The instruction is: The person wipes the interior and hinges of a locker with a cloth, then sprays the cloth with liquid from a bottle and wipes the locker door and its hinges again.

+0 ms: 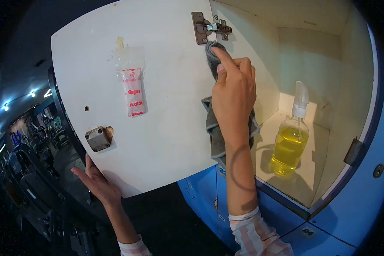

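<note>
My right hand (234, 87) is closed on a grey cloth (217, 128), its index finger pressing a folded end against the white locker door just below a metal hinge (207, 28). The rest of the cloth hangs down behind my hand and wrist. At the door's lower left edge is my left hand (99, 183), open, with the thumb stretched away and the other fingers partly hidden behind the panel. The white locker door (170, 106) stands swung open. Its inner face carries a metal latch plate (99, 139) and a small plastic packet with red print (133, 92).
Inside the locker (315, 64), a clear spray bottle with yellow liquid (289, 147) stands upright on the floor panel. Blue locker fronts (281, 213) lie below and to the right. Dark gym equipment (42, 183) fills the room at left.
</note>
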Demonstrator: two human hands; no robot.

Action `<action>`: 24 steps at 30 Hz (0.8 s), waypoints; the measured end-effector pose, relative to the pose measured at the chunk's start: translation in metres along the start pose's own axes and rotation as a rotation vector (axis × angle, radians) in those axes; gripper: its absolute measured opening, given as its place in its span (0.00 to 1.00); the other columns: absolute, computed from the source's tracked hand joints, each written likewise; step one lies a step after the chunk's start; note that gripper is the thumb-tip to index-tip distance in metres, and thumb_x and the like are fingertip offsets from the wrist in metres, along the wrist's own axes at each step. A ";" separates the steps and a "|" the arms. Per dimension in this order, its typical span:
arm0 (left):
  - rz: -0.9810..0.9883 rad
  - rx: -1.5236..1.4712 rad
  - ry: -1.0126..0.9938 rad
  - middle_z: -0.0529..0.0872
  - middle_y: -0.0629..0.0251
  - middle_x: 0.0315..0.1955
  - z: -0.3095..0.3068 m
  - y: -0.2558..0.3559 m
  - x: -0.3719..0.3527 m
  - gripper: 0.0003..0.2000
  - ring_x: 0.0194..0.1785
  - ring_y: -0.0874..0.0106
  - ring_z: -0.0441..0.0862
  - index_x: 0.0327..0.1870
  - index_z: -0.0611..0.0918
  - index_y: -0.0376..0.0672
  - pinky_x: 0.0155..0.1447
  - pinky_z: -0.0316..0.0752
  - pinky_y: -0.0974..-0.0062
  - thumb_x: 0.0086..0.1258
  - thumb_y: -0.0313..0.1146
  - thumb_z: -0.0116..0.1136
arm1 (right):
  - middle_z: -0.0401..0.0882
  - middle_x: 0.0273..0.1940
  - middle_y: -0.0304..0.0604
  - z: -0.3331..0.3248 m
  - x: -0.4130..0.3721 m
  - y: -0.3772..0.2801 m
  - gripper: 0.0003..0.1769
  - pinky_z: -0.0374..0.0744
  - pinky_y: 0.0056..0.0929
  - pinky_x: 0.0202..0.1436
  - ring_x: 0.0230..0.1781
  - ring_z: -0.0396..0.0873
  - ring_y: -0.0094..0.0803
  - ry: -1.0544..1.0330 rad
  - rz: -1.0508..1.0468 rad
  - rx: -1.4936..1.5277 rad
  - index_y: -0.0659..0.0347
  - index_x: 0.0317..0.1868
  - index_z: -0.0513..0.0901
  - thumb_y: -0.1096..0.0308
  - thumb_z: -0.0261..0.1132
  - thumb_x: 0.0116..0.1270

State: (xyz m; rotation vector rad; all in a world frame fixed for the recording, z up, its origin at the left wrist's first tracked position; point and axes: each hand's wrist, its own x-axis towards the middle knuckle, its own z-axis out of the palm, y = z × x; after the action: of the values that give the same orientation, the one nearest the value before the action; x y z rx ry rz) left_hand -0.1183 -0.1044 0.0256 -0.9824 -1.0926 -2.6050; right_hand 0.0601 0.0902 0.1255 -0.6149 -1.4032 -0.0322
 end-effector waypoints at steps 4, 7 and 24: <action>-0.009 0.032 0.045 0.75 0.55 0.51 0.000 0.000 0.000 0.43 0.56 0.67 0.70 0.59 0.64 0.31 0.62 0.55 0.73 0.61 0.68 0.27 | 0.69 0.34 0.42 0.005 0.019 -0.004 0.18 0.70 0.35 0.45 0.40 0.69 0.38 0.092 -0.017 -0.019 0.48 0.46 0.79 0.74 0.55 0.56; -0.004 0.008 -0.016 0.75 0.56 0.51 -0.004 -0.002 0.002 0.42 0.55 0.68 0.70 0.58 0.64 0.31 0.61 0.57 0.73 0.61 0.67 0.27 | 0.70 0.32 0.41 -0.002 0.017 -0.006 0.15 0.70 0.33 0.45 0.39 0.70 0.37 0.084 -0.020 -0.062 0.45 0.45 0.80 0.72 0.56 0.59; 0.049 -0.004 -0.102 0.73 0.54 0.52 -0.004 -0.004 0.006 0.43 0.56 0.66 0.68 0.58 0.64 0.28 0.62 0.56 0.72 0.61 0.67 0.28 | 0.78 0.38 0.54 -0.029 0.096 -0.016 0.11 0.69 0.38 0.51 0.45 0.72 0.44 -0.011 -0.248 -0.126 0.61 0.34 0.83 0.74 0.54 0.55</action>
State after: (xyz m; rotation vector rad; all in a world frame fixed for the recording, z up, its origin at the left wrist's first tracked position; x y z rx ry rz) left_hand -0.1265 -0.1038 0.0249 -1.1401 -1.0723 -2.5446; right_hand 0.0989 0.0962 0.2189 -0.5414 -1.4893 -0.3169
